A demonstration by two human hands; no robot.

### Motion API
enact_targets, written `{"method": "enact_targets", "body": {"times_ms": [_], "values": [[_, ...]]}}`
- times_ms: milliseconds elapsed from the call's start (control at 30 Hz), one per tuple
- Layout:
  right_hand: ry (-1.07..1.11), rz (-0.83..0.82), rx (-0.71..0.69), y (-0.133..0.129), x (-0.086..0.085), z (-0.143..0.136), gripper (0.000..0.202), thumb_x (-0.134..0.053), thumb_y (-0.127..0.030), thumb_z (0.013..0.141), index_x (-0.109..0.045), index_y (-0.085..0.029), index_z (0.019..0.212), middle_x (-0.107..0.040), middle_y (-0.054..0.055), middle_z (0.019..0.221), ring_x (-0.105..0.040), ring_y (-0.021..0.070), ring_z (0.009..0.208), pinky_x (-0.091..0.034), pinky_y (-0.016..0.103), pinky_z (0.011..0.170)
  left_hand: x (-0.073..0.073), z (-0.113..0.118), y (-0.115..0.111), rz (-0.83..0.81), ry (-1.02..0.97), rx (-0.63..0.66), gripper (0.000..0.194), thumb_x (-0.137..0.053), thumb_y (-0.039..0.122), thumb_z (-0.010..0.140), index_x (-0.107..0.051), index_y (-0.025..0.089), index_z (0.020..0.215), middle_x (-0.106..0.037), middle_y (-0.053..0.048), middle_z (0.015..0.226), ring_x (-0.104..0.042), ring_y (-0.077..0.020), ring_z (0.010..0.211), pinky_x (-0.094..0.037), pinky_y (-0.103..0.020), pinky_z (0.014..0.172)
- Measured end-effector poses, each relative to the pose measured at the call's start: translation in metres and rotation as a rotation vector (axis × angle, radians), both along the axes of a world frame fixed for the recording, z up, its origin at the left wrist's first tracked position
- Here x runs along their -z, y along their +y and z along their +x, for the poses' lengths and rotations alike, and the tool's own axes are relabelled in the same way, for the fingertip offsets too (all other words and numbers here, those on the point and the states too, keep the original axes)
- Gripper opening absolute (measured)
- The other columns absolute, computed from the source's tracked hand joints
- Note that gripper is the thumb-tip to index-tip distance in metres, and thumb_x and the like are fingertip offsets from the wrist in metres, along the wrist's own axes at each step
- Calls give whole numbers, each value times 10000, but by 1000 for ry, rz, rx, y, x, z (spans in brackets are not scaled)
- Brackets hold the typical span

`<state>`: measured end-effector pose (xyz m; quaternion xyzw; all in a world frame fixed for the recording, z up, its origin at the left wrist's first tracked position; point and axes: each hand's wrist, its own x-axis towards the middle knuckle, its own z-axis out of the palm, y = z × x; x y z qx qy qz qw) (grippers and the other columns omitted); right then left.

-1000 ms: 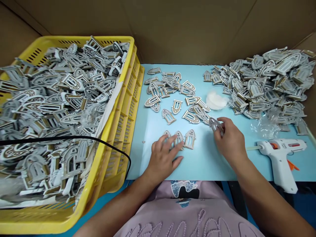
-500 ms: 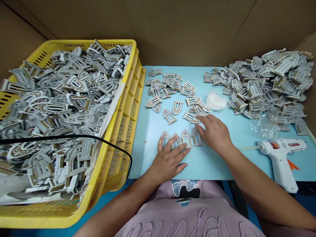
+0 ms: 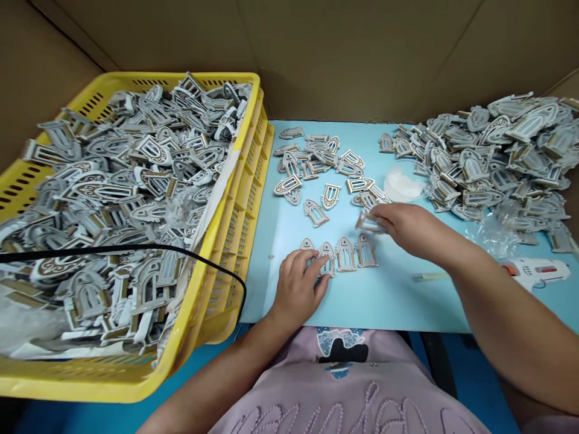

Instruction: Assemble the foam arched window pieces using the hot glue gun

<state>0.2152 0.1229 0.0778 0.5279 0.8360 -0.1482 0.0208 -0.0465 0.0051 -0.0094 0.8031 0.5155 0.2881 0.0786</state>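
Several small arched window frames [image 3: 346, 254] stand side by side in a row on the light-blue table [image 3: 353, 304], flat with their points away from me. My left hand [image 3: 298, 286] lies over the left end of the row, its fingers apart and touching the leftmost pieces. Just beyond the row's right end, my right hand [image 3: 407, 228] pinches another arched window frame [image 3: 368, 223], slightly blurred. Its far end is hidden by my fingers. Loose frames with brown scroll patterns [image 3: 332, 194] lie scattered behind the row.
A yellow crate [image 3: 257, 150] full of similar frames stands on the left, a black cable [image 3: 181, 248] across it. A large heap of frames [image 3: 493, 157] fills the back right. Nearby are a translucent white dish [image 3: 401, 185], crumpled plastic [image 3: 495, 229] and a white glue gun [image 3: 538, 271], partly behind my right arm.
My right hand has picked up a frame from the scattered group and drawn back rightward with it. My left hand has shifted left and its fingers have curled, uncovering more of the row.
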Motion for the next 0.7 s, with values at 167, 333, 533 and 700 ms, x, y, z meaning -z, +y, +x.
{"method": "enact_targets", "body": {"times_ms": [167,333,533,700], "values": [[-25,-210,-202,-4,8,31,466,-493,-5,813,-789,-307,1010,-695,41,905,-636,167,796,-458,275,736,2,2,2,4,20,4,320,-637,212,917,-599,206,1235,-600,-114,1193,-527,-288,1155,-461,-495,1006],[-71,-155,-158,-5,21,14,407,-577,-72,809,-711,-220,1163,-675,97,1090,-642,241,955,-470,308,735,3,1,3,1,34,-10,287,-645,238,923,-616,216,1208,-609,-111,1186,-530,-289,1145,-472,-497,990],[-90,-8,-35,4,2,-2,384,-549,-239,915,-618,-184,1289,-607,136,1259,-636,276,1024,-484,356,782,3,4,7,-6,37,-73,226,-653,261,920,-652,222,1143,-620,-107,1176,-527,-297,1137,-483,-504,967],[-34,41,-21,23,10,-49,272,-541,-286,946,-676,-197,1164,-660,113,1183,-618,277,1101,-473,375,888,3,6,9,-45,36,-75,225,-633,266,934,-647,213,1152,-613,-110,1205,-520,-299,1176,-476,-511,998]]}}
